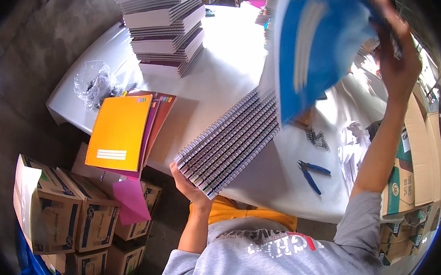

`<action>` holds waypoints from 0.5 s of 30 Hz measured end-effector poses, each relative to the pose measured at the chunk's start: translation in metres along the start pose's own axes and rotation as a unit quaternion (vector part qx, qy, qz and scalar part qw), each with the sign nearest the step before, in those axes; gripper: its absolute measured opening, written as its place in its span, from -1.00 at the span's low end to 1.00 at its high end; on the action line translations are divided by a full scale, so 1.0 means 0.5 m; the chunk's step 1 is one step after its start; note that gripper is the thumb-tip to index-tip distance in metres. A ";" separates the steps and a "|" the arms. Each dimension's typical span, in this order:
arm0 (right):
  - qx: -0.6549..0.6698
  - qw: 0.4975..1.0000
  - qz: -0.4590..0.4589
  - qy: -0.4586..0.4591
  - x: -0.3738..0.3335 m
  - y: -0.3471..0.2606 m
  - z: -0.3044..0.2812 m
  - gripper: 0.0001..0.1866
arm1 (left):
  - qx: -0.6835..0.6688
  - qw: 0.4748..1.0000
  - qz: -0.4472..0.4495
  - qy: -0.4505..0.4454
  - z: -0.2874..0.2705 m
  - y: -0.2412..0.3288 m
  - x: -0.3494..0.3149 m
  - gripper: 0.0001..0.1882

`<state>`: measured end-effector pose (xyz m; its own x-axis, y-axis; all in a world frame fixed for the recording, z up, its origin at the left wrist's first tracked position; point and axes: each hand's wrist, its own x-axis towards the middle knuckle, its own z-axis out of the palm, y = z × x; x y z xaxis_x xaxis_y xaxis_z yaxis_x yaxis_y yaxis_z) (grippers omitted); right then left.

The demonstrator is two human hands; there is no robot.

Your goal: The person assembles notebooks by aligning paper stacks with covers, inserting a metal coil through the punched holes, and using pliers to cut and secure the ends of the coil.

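Note:
My left hand (pixel 189 186) is closed around the lower left end of a stack of spiral notebooks (pixel 228 142). Their wire-bound spines face me, one above another, tilted over the table's near edge. Up at the right, my right hand (pixel 397 53) grips the edge of a blue notebook cover (pixel 321 43) with white label lines. Motion smears the cover and the fingertips, and it hides the far end of the stack. Whether the cover is joined to a notebook in the stack, I cannot tell.
On the white table (pixel 237 80) stand a tall notebook pile (pixel 164 34), an orange notebook (pixel 118 132) over other covers, a clear plastic bag (pixel 94 85), blue-handled cutters (pixel 312 174) and wire scraps (pixel 317 140). Cardboard boxes (pixel 57 215) are stacked at left, more boxes (pixel 400 186) at right.

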<state>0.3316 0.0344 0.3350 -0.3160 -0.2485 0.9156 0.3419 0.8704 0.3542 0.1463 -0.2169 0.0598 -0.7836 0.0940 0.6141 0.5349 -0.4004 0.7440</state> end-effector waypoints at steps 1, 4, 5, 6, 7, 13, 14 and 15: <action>-0.012 1.000 -0.017 0.005 0.040 0.003 0.006 -0.74 | -0.029 0.999 -0.018 0.005 0.003 0.007 -0.002 -0.69; 0.128 0.991 0.024 -0.017 0.109 -0.093 0.118 -0.71 | -0.027 0.999 -0.025 0.003 -0.011 0.004 0.010 -0.65; 0.179 0.979 -0.032 -0.089 0.086 -0.086 0.158 -0.73 | -0.055 0.998 -0.034 -0.003 -0.010 0.012 0.010 -0.63; 0.220 0.958 -0.047 -0.178 0.096 -0.112 0.180 -0.71 | -0.042 0.998 -0.031 -0.026 -0.039 -0.013 0.004 -0.56; 0.253 0.927 -0.055 -0.271 0.098 -0.134 0.204 -0.69 | -0.042 0.998 -0.030 -0.027 -0.039 -0.006 0.013 -0.56; 0.591 0.645 -0.032 -0.483 -0.049 -0.264 0.282 -0.65 | 0.056 0.996 0.056 0.029 -0.031 -0.034 0.014 -0.60; 0.534 0.628 -0.002 -0.566 -0.064 -0.281 0.267 -0.66 | 0.087 0.995 0.030 0.033 -0.039 -0.041 0.006 -0.61; 0.507 0.610 0.037 -0.609 -0.069 -0.280 0.243 -0.61 | 0.085 0.995 0.028 0.031 -0.042 -0.039 -0.004 -0.61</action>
<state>0.1872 -0.0272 0.2305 -0.9663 -0.2300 -0.1155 -0.1323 0.8289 -0.5435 0.1306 -0.2282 0.0386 -0.7664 0.0167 0.6422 0.6200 -0.2427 0.7462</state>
